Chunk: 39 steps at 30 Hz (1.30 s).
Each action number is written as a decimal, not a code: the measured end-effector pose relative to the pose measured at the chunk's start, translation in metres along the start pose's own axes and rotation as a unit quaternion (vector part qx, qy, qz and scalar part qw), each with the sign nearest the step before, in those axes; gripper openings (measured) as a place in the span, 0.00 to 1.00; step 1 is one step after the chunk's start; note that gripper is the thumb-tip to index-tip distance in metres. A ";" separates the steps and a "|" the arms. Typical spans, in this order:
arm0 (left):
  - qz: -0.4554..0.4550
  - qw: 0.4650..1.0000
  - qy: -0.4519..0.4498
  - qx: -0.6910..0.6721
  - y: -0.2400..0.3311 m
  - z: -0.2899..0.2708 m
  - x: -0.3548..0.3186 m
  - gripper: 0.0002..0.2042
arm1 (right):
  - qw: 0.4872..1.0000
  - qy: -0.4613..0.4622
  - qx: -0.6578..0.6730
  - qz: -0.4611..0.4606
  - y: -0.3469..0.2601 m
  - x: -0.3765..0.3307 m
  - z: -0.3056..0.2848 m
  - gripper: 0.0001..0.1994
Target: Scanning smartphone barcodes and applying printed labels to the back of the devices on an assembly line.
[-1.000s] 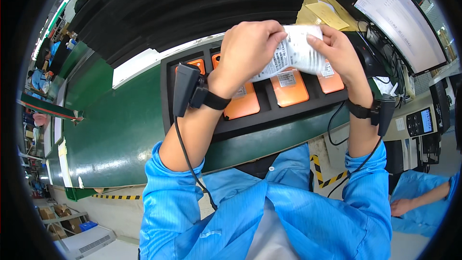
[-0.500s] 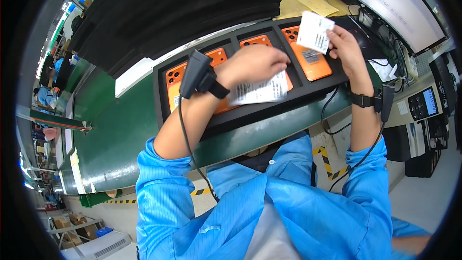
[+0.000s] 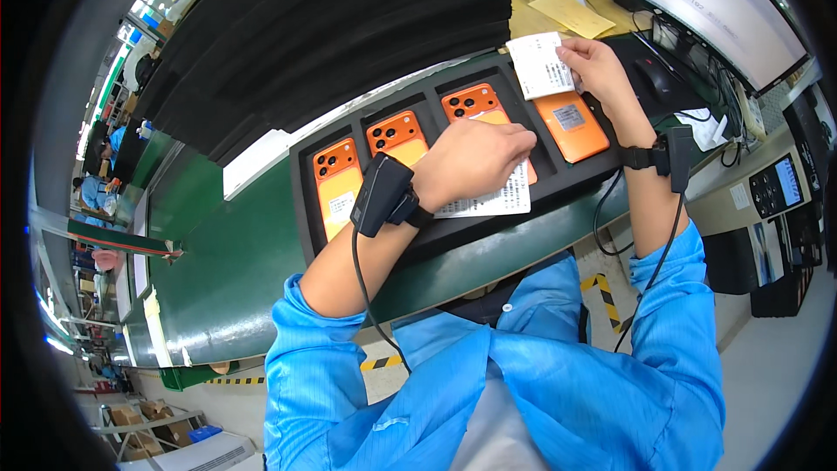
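A black foam tray (image 3: 305, 235) lies on the green belt and holds several orange phones, back side up. My left hand (image 3: 475, 161) presses a white printed sheet (image 3: 501, 201) down on the third phone (image 3: 471, 103) from the left. My right hand (image 3: 597, 70) holds a second white sheet (image 3: 540, 65) up above the rightmost phone (image 3: 571, 125). The two left phones (image 3: 336, 179) (image 3: 401, 135) lie uncovered. Both wrists carry black strapped devices with cables.
A green conveyor belt (image 3: 218, 270) runs left to right under the tray. Black foam sheets (image 3: 349, 26) are stacked behind it. A monitor (image 3: 715, 0), a mouse (image 3: 654, 78) and yellow papers (image 3: 567, 13) sit at the right. Other workers stand far left.
A second ago both hands held the sheets together above the tray. They have since parted: my left hand brought one sheet down onto a phone, my right lifted the other to the right.
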<state>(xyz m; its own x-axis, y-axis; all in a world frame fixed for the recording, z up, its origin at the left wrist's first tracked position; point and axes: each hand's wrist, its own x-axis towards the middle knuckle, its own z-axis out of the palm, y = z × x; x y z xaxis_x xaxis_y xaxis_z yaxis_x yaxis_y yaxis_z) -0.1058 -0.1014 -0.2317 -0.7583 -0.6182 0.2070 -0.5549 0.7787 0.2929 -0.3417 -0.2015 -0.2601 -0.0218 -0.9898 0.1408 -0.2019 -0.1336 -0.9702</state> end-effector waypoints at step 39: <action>-0.262 0.937 0.149 -0.174 -0.059 -0.063 -0.060 0.09 | 0.964 -0.091 -0.084 -0.233 -0.073 -0.059 0.099 0.08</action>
<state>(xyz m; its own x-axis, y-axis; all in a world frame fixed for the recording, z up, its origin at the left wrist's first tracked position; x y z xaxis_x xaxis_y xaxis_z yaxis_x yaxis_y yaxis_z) -0.0063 -0.1172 -0.2030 -0.2540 -0.9492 0.1859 -0.6395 0.3090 0.7040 -0.2283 -0.1387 -0.2167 0.2792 -0.8181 0.5027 -0.3043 -0.5719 -0.7618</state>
